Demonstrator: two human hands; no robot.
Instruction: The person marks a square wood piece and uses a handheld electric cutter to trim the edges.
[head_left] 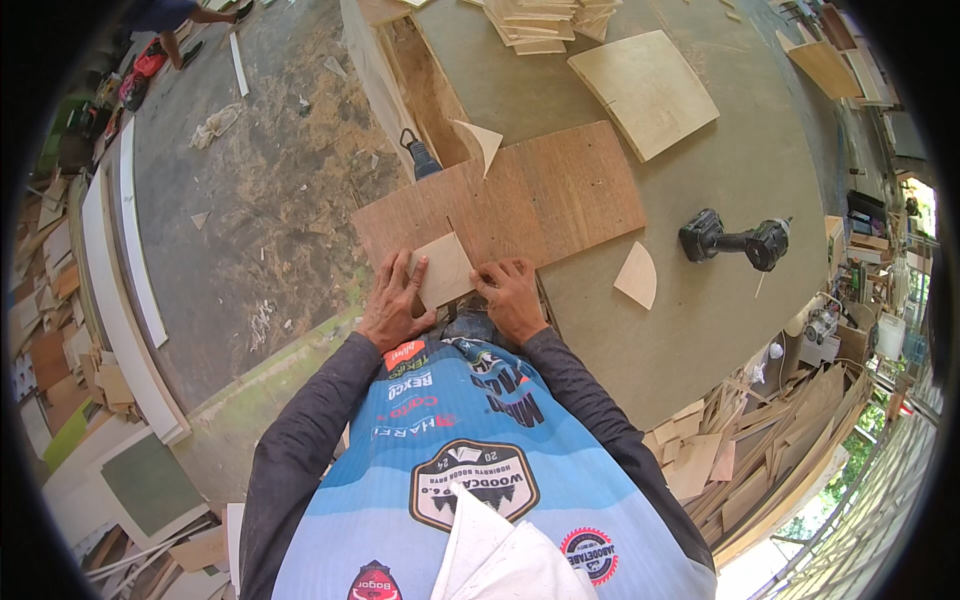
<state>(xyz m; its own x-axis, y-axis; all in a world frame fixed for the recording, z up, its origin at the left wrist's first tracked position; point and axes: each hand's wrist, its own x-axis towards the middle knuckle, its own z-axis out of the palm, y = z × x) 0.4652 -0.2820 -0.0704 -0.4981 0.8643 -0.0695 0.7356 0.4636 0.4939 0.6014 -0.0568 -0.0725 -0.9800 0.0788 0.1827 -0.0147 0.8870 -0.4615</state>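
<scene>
A small pale plywood piece (443,272) lies flat on a reddish-brown board (575,195). My left hand (393,305) grips its left side, thumb across the top. At its right edge my right hand (512,297) pinches it, fingers bent. A thin dark slit or blade shows in the board just beyond the piece; I cannot tell which. From under the board's far edge pokes a dark tool end (421,157) with a loop. A curved, pointed offcut (487,146) rests at that edge. Something dark below my hands is mostly hidden.
A cordless drill (735,240) lies on the right of the worktop, near a quarter-round plywood piece (636,277). Farther off are a square plywood panel (645,95) and stacked sheets (540,22). Scrap wood (770,460) piles up at right. Another person's leg (172,48) shows far left.
</scene>
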